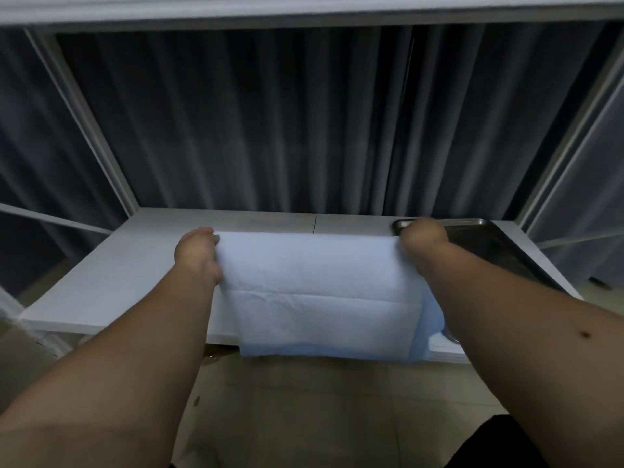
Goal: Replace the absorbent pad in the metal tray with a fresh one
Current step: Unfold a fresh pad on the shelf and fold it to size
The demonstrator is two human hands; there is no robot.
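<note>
A pale blue absorbent pad [320,292] hangs spread out in front of me, held up by its two top corners above the white table [111,275]. My left hand [197,255] grips the left corner and my right hand [423,238] grips the right corner. The pad's lower edge droops past the table's front edge. A metal tray [496,244] lies on the right end of the table, partly behind my right hand and forearm. Its dark inside shows no pad that I can make out.
Dark grey curtains [270,130] hang behind the table inside a white frame [98,130]. A stack of white sheets [445,349] lies at the table's front right, under my right forearm. Beige floor tiles [320,410] lie below.
</note>
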